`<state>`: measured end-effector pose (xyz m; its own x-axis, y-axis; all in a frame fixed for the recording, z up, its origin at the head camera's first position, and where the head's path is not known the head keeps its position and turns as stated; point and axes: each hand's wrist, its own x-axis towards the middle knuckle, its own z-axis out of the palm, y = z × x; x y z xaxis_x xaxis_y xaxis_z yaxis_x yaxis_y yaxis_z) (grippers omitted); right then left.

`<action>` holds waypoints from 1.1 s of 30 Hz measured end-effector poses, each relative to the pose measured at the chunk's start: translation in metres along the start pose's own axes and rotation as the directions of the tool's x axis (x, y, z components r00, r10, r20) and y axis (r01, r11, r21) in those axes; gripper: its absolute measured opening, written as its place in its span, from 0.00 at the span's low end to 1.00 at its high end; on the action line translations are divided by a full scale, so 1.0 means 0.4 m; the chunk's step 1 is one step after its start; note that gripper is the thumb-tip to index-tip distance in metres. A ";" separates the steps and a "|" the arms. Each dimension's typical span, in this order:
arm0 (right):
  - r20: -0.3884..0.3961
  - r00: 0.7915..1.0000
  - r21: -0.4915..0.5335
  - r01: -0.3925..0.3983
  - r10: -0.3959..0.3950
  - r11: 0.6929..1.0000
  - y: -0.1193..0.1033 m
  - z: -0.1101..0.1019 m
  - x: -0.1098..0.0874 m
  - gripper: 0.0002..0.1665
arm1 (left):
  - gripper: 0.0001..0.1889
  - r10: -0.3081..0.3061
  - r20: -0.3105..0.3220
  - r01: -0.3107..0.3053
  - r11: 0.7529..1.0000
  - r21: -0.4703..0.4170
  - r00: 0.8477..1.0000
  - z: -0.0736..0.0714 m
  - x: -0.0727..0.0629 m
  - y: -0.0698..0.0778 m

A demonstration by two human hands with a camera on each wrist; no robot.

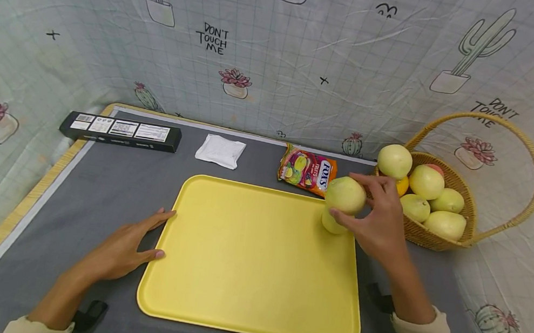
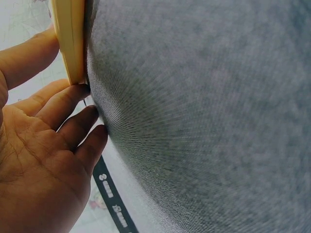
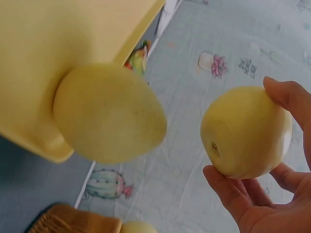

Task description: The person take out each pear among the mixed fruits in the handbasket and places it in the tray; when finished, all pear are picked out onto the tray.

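Note:
In the head view, my right hand (image 1: 381,219) holds a pale yellow apple (image 1: 345,195) between thumb and fingertips, over the far right corner of the yellow tray (image 1: 257,263). Seen from the right wrist, this apple (image 3: 245,132) is off the tray, its small stem pit showing. A second pale yellow-green fruit (image 3: 109,114), tapered in shape, sits on the tray in that corner; the held apple partly hides it from the head camera. My left hand (image 1: 116,251) rests at the tray's left edge, fingers fairly straight, thumb and index fingertips touching the rim.
At the back right stands a wicker basket (image 1: 467,231) of several fruits, with a tall arched handle. Behind the tray lie a candy bag (image 1: 307,169), a white packet (image 1: 221,151) and a long black box (image 1: 121,131). A printed cloth hangs behind the grey table.

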<state>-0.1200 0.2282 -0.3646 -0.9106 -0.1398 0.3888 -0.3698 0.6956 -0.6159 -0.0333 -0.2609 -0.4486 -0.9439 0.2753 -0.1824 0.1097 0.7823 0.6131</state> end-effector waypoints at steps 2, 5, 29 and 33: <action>0.009 1.000 0.014 0.017 -0.017 1.000 -0.005 0.011 0.000 0.46 | 0.49 -0.001 0.000 0.001 1.000 -0.001 1.000 0.000 0.000 0.001; 0.025 0.999 0.017 0.034 -0.034 0.999 -0.014 0.028 -0.001 0.47 | 0.49 -0.002 0.000 0.002 1.000 0.001 1.000 -0.001 0.001 0.002; 0.217 0.976 -0.014 0.018 -0.015 1.000 -0.039 0.153 0.003 0.44 | 0.49 0.024 -0.014 -0.023 1.000 0.016 1.000 0.001 -0.003 0.002; 0.252 0.968 -0.040 -0.002 0.012 0.999 -0.037 0.170 0.006 0.43 | 0.49 0.024 -0.016 -0.024 1.000 0.019 1.000 0.001 -0.004 0.002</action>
<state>-0.1292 0.1696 -0.4012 -0.9320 -0.3050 0.1960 -0.3606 0.7236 -0.5885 -0.0316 -0.2605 -0.4482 -0.9459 0.2851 -0.1549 0.1381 0.7859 0.6027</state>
